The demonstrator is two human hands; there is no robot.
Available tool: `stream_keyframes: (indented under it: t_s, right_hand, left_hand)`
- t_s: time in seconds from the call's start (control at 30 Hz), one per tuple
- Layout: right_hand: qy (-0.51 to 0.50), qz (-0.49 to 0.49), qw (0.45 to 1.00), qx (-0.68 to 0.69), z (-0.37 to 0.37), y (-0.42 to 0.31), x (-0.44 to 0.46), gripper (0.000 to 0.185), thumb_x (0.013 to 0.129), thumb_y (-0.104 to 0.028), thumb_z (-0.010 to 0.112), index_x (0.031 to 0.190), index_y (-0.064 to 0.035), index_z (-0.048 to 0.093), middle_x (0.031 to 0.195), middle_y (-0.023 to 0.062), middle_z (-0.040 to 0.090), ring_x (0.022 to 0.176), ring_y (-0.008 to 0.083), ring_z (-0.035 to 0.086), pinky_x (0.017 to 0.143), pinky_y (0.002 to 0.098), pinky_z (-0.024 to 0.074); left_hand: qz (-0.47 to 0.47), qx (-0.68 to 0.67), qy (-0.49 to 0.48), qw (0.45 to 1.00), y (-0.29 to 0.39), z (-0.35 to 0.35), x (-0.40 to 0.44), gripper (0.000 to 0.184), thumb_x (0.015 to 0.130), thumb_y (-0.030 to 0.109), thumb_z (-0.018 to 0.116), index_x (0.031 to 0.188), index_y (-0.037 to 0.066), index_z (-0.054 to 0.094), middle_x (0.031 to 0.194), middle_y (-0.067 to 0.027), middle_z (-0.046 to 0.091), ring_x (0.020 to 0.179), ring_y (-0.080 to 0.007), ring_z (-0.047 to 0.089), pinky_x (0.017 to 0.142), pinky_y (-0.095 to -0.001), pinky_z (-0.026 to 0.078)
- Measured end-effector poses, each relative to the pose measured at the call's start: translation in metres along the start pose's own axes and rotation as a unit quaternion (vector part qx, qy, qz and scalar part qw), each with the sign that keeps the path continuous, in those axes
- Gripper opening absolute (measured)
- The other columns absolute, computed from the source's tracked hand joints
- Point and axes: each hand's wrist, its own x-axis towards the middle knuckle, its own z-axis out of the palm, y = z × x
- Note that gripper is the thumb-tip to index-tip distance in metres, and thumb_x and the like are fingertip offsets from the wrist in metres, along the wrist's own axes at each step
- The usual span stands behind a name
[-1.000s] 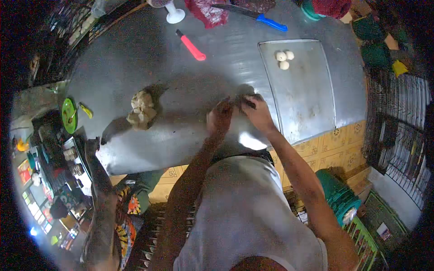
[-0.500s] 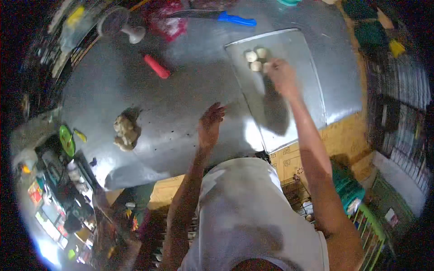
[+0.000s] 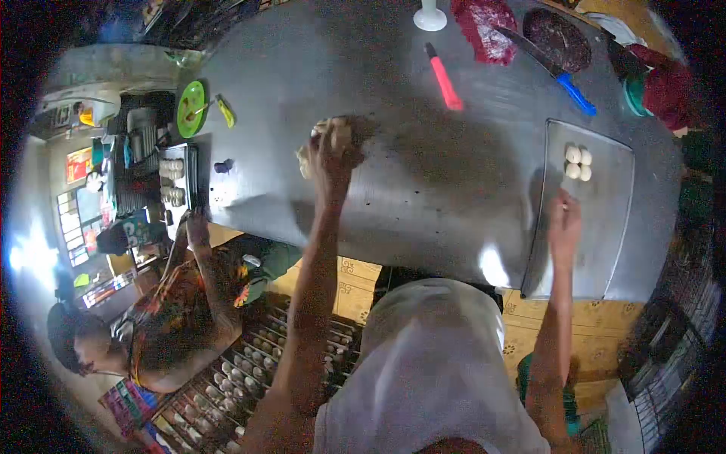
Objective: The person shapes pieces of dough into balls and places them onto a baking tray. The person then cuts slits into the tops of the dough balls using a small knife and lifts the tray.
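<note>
My left hand (image 3: 333, 160) is on a pale lump of dough (image 3: 305, 160), its fingers bent over the top and gripping it. Part of the dough is hidden under the hand. On the right, my right hand (image 3: 565, 225) is over a flat metal tray (image 3: 582, 261), fingers drawn together and nothing visible in them. Just beyond its fingertips, several small white dough balls (image 3: 578, 163) sit in a tight cluster on the tray, touching one another.
A red-handled tool (image 3: 443, 78), a blue-handled knife (image 3: 576, 92) and a floury red cloth (image 3: 484, 30) lie at the far side. A green plate (image 3: 191, 110) is at the left. Another person (image 3: 181, 310) works beside a tray of dough pieces (image 3: 172, 181). A rack of dough balls (image 3: 249, 371) stands below.
My view has swung left. My right hand has drawn back from the dough balls on the tray. My left hand has moved from bare table onto the dough lump and grips it.
</note>
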Motion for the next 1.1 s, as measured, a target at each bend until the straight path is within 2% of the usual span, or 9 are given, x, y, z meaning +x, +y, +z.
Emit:
stream_keyframes:
  t_s: [0.27, 0.4, 0.5, 0.53, 0.57, 0.7, 0.77, 0.8, 1.1]
  right_hand:
    - [-0.101, -0.126, 0.986, 0.048, 0.08, -0.028, -0.027, 0.027, 0.095, -0.017, 0.059, 0.112, 0.0034, 0.063, 0.102, 0.0146, 0.065, 0.089, 0.0221, 0.062, 0.081, 0.0307, 0.0484]
    - [-0.201, 0.232, 0.779, 0.547, 0.111, -0.034, 0.005, 0.022, 0.093, -0.017, 0.061, 0.109, -0.0024, 0.067, 0.102, 0.0118, 0.068, 0.088, 0.0185, 0.063, 0.079, 0.0306, 0.0498]
    - [-0.141, -0.019, 0.981, 0.129, 0.114, -0.055, 0.059, 0.021, 0.092, -0.022, 0.061, 0.105, -0.0077, 0.069, 0.097, 0.0145, 0.069, 0.084, 0.0251, 0.066, 0.073, 0.0361, 0.0512]
    - [-0.074, -0.189, 0.975, -0.085, 0.122, -0.054, 0.079, 0.022, 0.091, -0.025, 0.062, 0.104, -0.009, 0.07, 0.095, 0.0148, 0.068, 0.082, 0.0278, 0.067, 0.069, 0.0381, 0.0517]
    - [-0.093, -0.14, 0.979, -0.114, 0.124, -0.064, 0.102, 0.021, 0.091, -0.025, 0.062, 0.103, -0.0098, 0.07, 0.098, 0.0176, 0.067, 0.086, 0.0309, 0.066, 0.072, 0.0408, 0.0518]
    - [0.045, -0.258, 0.96, -0.097, 0.149, -0.056, 0.199, 0.024, 0.088, -0.02, 0.063, 0.108, -0.009, 0.069, 0.098, 0.0169, 0.066, 0.088, 0.0354, 0.064, 0.073, 0.0441, 0.0513]
    - [0.102, -0.335, 0.923, -0.16, 0.157, -0.06, 0.227, 0.026, 0.086, -0.019, 0.065, 0.11, -0.0086, 0.069, 0.097, 0.014, 0.065, 0.084, 0.0343, 0.064, 0.071, 0.0419, 0.0509]
    - [0.098, -0.336, 0.924, -0.156, 0.165, -0.05, 0.24, 0.026, 0.086, -0.019, 0.065, 0.11, -0.0086, 0.069, 0.097, 0.014, 0.065, 0.084, 0.0343, 0.064, 0.071, 0.0419, 0.0509]
    - [-0.014, -0.287, 0.947, -0.146, 0.198, -0.039, 0.278, 0.018, 0.086, -0.026, 0.066, 0.09, -0.0081, 0.068, 0.085, 0.0086, 0.064, 0.077, 0.0221, 0.062, 0.068, 0.0351, 0.0495]
  left_hand:
    - [-0.027, -0.454, 0.02, 0.89, 0.052, -0.11, 0.041, 0.021, 0.093, 0.019, 0.066, 0.11, 0.006, 0.064, 0.094, -0.0013, 0.067, 0.089, -0.0134, 0.063, 0.077, -0.0253, 0.049]
    - [-0.144, -0.492, -0.139, 0.847, 0.081, -0.099, 0.024, 0.028, 0.091, 0.014, 0.068, 0.116, 0.005, 0.06, 0.104, -0.006, 0.063, 0.098, -0.0163, 0.061, 0.086, -0.0298, 0.051]
    - [-0.109, -0.519, -0.223, 0.818, 0.074, -0.023, -0.024, 0.031, 0.091, 0.007, 0.065, 0.122, 0.006, 0.058, 0.112, -0.0063, 0.063, 0.101, -0.0179, 0.059, 0.084, -0.0313, 0.052]
    - [-0.325, -0.757, -0.246, 0.511, 0.051, 0.014, -0.055, 0.03, 0.093, 0.009, 0.063, 0.122, 0.007, 0.058, 0.114, -0.0047, 0.062, 0.101, -0.0185, 0.059, 0.082, -0.0318, 0.051]
    - [-0.085, -0.489, -0.263, 0.827, 0.048, 0.037, -0.085, 0.03, 0.093, 0.013, 0.062, 0.122, 0.009, 0.059, 0.118, -0.0048, 0.062, 0.101, -0.0185, 0.06, 0.081, -0.0331, 0.051]
    - [0.131, -0.151, -0.279, 0.939, 0.063, 0.038, -0.171, 0.033, 0.087, 0.017, 0.07, 0.117, 0.006, 0.063, 0.106, -0.0047, 0.068, 0.089, -0.0153, 0.062, 0.076, -0.0343, 0.052]
    - [-0.347, -0.594, -0.347, 0.637, 0.07, 0.041, -0.205, 0.032, 0.083, 0.022, 0.075, 0.107, 0.003, 0.066, 0.096, -0.0098, 0.071, 0.084, -0.0149, 0.064, 0.074, -0.0358, 0.052]
    - [-0.197, -0.266, -0.428, 0.841, 0.117, 0.004, -0.177, 0.032, 0.082, 0.025, 0.076, 0.102, 0.002, 0.068, 0.092, -0.0151, 0.071, 0.082, -0.0134, 0.063, 0.075, -0.0354, 0.052]
    - [-0.238, -0.415, -0.324, 0.816, 0.126, 0.025, -0.155, 0.037, 0.091, 0.024, 0.067, 0.116, -0.003, 0.064, 0.097, -0.0114, 0.071, 0.086, -0.0141, 0.065, 0.077, -0.0321, 0.052]
